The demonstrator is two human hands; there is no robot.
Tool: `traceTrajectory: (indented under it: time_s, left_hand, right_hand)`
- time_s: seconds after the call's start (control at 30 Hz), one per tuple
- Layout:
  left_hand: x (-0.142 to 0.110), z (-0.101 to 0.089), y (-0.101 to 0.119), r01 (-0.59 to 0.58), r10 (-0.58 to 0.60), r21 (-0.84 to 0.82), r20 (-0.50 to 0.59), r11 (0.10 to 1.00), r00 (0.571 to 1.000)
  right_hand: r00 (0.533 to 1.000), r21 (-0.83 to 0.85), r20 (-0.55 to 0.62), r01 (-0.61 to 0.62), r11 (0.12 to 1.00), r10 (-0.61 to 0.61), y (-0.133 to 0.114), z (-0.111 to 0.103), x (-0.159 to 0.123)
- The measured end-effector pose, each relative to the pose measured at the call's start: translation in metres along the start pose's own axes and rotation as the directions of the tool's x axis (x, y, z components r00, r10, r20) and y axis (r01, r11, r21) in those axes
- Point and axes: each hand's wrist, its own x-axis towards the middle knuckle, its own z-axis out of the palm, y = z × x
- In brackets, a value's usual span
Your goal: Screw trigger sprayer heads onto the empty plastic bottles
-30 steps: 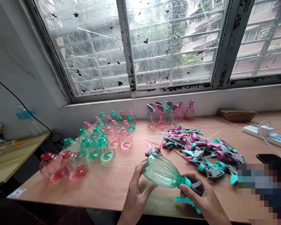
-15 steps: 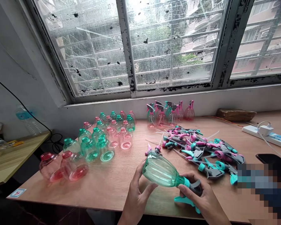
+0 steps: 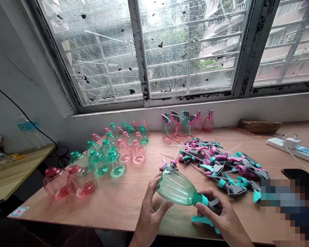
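A clear green bottle (image 3: pixel 177 187) lies tilted between my hands, its base up to the left and its neck down to the right. My left hand (image 3: pixel 151 209) is curled about the base end, thumb along the near side. My right hand (image 3: pixel 220 216) grips the grey and turquoise trigger spray head (image 3: pixel 213 205) at the neck, where its turquoise collar meets the bottle. The turquoise trigger (image 3: pixel 202 220) sticks out below my right fingers. Whether the collar is fully screwed down I cannot tell.
Loose spray heads (image 3: pixel 221 161) lie heaped on the wooden table (image 3: pixel 118 206) to the right. Several open pink and green bottles (image 3: pixel 115 166) stand at left. Fitted spray bottles (image 3: pixel 177 127) stand below the window. A power strip (image 3: pixel 304 151) and a phone (image 3: pixel 298 175) are at right.
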Motion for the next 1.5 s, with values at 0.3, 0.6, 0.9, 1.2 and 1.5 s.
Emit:
traceTrajectory:
  time_s: [0.3,0.6,0.9,1.2,1.5]
  left_hand:
    - [0.0014,-0.0001,-0.0023,0.014,-0.013,-0.025,0.029,1.000,0.999]
    - [0.0006,0.0004,-0.0036,-0.007,0.007,0.035,-0.009,0.999,1.000]
    - [-0.0025,0.0004,-0.0006,0.001,-0.001,0.021,0.020,1.000,1.000]
    - [0.0000,0.0010,-0.0033,-0.048,0.049,0.023,-0.019,0.999,0.999]
    - [-0.0019,0.0001,-0.0033,-0.034,0.034,0.071,0.008,0.997,0.999]
  right_hand:
    - [0.997,-0.070,0.016,0.070,0.995,-0.069,-0.0002,0.0009,0.0013]
    - [1.000,0.007,-0.009,-0.007,1.000,0.007,-0.0009,0.0006,-0.0006]
    - [0.999,-0.024,-0.023,0.034,0.999,-0.034,-0.0032,0.0022,-0.0001]
    - [1.000,0.003,-0.007,-0.009,1.000,0.009,-0.0024,0.0011,-0.0007]
    - [0.999,-0.038,-0.025,0.030,0.999,-0.031,-0.0028,0.0022,-0.0005]
